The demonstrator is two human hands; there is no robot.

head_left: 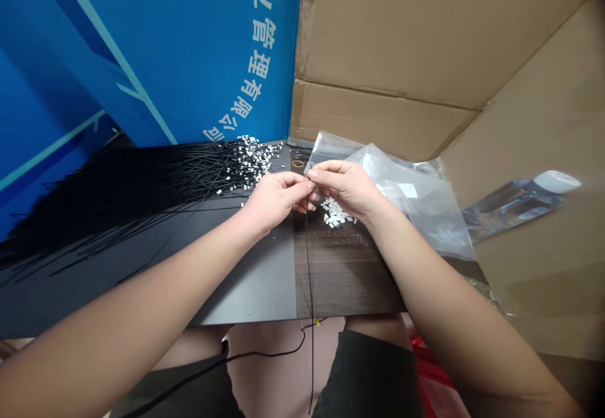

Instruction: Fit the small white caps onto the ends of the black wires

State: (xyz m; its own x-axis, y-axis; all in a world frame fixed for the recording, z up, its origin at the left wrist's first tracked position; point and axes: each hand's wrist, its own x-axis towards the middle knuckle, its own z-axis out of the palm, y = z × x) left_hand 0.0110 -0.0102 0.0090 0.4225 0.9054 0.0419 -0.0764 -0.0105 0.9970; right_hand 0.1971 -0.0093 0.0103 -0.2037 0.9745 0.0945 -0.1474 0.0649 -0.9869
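My left hand [276, 198] and my right hand [345, 188] meet fingertip to fingertip above the dark table [340, 273]. Both are pinched on the top end of one thin black cord [309, 260], which hangs straight down past the table's front edge. What sits at the cord's tip is too small to make out. A small heap of white clips [336, 213] lies just under my right hand. To the left, a big fan of black cords [118, 191] with white clips on their ends [248, 162] spreads over the table.
Clear plastic bags [416, 197] lie to the right of my hands. A plastic bottle [520, 200] lies on its side against cardboard sheets [425, 46]. A blue board with white lettering [165, 52] stands behind. A rubber band [297, 163] rests near the clips.
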